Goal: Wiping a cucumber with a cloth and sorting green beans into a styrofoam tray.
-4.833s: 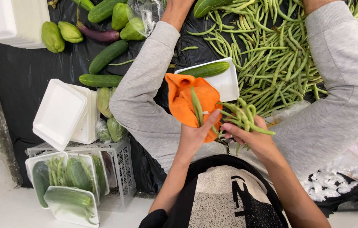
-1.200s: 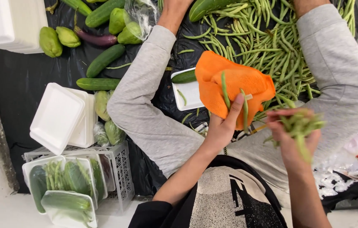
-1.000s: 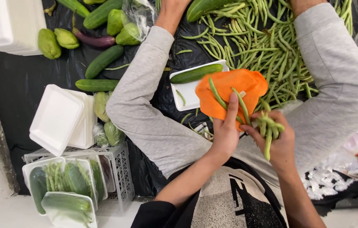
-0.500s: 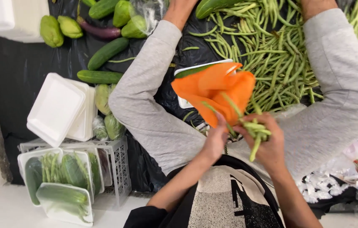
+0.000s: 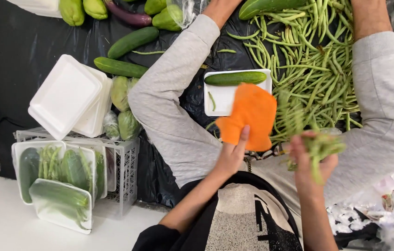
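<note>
Black sheet (image 5: 34, 60) covers the floor under everything. Your grey-clad legs (image 5: 169, 116) spread wide across it.

Green bean heap (image 5: 318, 65): large, loose, between your legs and toward your right one.

Stack of empty white foam trays (image 5: 66, 100) off to your left, sitting at the edge of a white crate (image 5: 125, 162). Wrapped trays of vegetables (image 5: 57, 176) lean on the crate's near side.

Orange bag (image 5: 248, 116): just past your lap, overlapping the near edge of one white foam tray (image 5: 222, 95). That tray carries a whole cucumber (image 5: 235, 78) along its far edge.

Your left hand (image 5: 232, 153): grip pinching the bag's near edge, thumb laid up over the orange.

Your right hand (image 5: 311, 160): grip closed round a bunch of green beans (image 5: 320, 146), held just right of the bag. Blurred here, so bean count is unclear.

Loose cucumbers (image 5: 127, 44) and pale green gourds (image 5: 83, 9) lie further out on the sheet.
</note>
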